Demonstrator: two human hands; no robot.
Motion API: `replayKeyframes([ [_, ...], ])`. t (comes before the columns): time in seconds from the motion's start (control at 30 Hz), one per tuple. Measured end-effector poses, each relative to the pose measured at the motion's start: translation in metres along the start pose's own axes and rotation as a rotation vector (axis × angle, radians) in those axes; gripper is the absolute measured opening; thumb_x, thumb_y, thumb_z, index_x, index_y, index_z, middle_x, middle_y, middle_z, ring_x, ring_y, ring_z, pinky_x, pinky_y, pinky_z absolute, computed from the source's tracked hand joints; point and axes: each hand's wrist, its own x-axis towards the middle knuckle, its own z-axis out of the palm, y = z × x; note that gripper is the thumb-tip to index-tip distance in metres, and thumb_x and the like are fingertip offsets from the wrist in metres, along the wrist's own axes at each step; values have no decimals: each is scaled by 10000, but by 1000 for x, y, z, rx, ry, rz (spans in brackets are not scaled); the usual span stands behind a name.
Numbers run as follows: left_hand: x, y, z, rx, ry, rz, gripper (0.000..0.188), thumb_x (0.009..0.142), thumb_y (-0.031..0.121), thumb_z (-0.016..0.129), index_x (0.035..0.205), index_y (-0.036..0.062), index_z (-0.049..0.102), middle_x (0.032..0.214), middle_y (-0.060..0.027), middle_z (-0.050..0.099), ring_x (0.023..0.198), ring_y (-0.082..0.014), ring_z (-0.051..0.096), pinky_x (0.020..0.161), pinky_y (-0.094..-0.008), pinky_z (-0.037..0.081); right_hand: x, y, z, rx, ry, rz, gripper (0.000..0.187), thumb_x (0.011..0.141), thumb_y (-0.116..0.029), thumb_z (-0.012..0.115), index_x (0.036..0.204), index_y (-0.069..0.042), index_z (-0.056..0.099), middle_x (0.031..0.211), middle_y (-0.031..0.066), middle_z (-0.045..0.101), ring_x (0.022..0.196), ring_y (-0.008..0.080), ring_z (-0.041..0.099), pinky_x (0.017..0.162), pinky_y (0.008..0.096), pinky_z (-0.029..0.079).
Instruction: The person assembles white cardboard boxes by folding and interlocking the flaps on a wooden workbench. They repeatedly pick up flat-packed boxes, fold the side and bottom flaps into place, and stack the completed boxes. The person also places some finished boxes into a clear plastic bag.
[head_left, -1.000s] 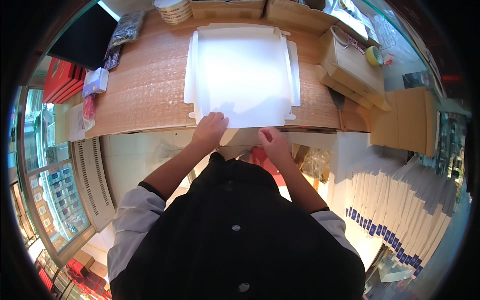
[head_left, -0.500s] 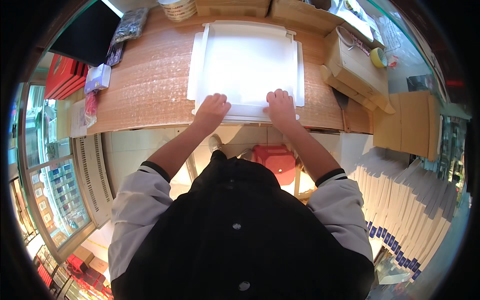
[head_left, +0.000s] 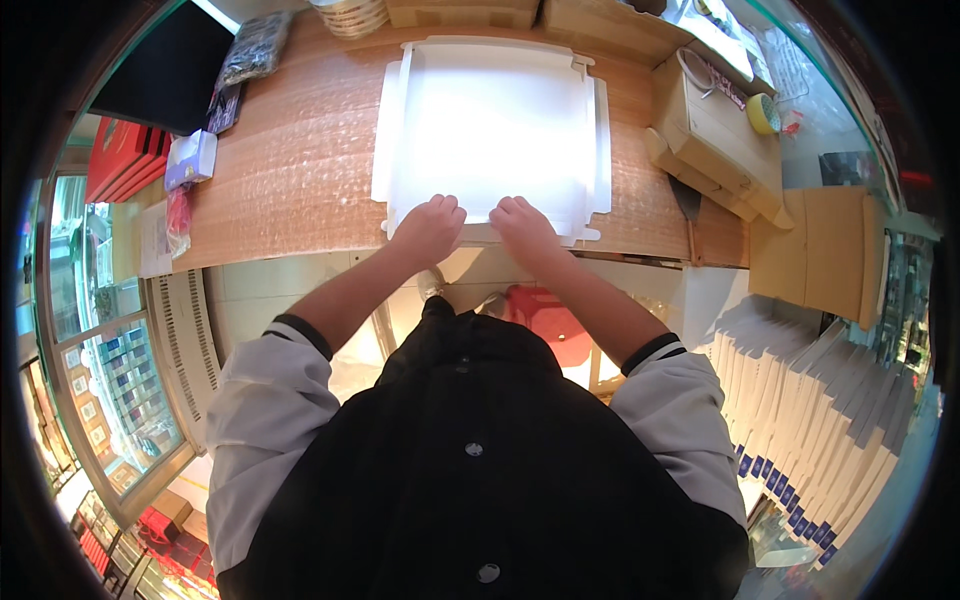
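A flat white cardboard box blank [head_left: 490, 130] with flaps along its sides lies on the wooden table, reaching the table's near edge. At its near edge, left of the middle, my left hand [head_left: 428, 232] has its fingers curled over the edge and closed on the cardboard. To the right of it, a short gap away, my right hand [head_left: 522, 232] pinches the same edge. The undersides of both hands, thumbs included, are mostly hidden from above. Glare washes out much of the blank's surface.
On the wooden table [head_left: 290, 170] at left stand a small tissue box [head_left: 191, 158] and red boxes [head_left: 125, 160]. Brown cartons [head_left: 715, 135] with a yellow tape roll [head_left: 763, 114] are at right. Many flat white pieces [head_left: 810, 420] stand stacked at lower right; a red case [head_left: 550, 325] sits below the table.
My right hand has moved left along the near edge, closer to my left hand. The left hand has shifted only slightly, its fingers more tightly curled.
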Motion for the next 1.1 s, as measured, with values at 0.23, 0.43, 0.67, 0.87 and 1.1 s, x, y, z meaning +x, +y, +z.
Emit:
replayKeyframes([
  [0.23, -8, -17, -1, -162, -50, -228, 197, 898, 268, 592, 838, 81, 570, 836, -65, 554, 820, -254, 576, 701, -380, 501, -21, 31, -21, -1, -44, 20, 84, 859, -143, 613, 850, -60, 601, 877, 84, 580, 901, 250, 575, 768, 359, 506],
  [0.43, 9, -24, 4, -231, -138, -373, 239, 893, 309, 594, 884, 72, 561, 863, -94, 588, 837, -287, 589, 723, -416, 489, -11, 45, -25, -61, -154, 196, 155, 870, -205, 628, 865, -57, 584, 869, 99, 595, 878, 263, 586, 762, 386, 507],
  [0.67, 28, 5, 2, -322, -285, -332, 127, 837, 81, 514, 957, 62, 550, 890, -139, 639, 884, -327, 630, 714, -438, 500, 19, 31, -25, 100, -212, 374, 169, 885, -210, 574, 881, -41, 567, 875, 140, 622, 885, 316, 613, 754, 438, 504],
  [0.87, 29, 6, 13, -397, 51, -389, 196, 871, 265, 517, 794, 92, 562, 684, -136, 617, 689, -333, 622, 622, -467, 477, 22, -2, 25, 98, 61, 294, 253, 881, -266, 542, 742, -64, 607, 729, 127, 637, 707, 305, 632, 647, 436, 502],
  [1.1, 7, -20, 13, -189, 85, -677, 213, 866, 279, 567, 761, 96, 597, 660, -121, 625, 663, -315, 628, 576, -453, 483, -15, 37, -5, -19, 220, 540, 290, 839, -243, 577, 602, -81, 612, 589, 115, 596, 552, 306, 594, 529, 425, 481],
])
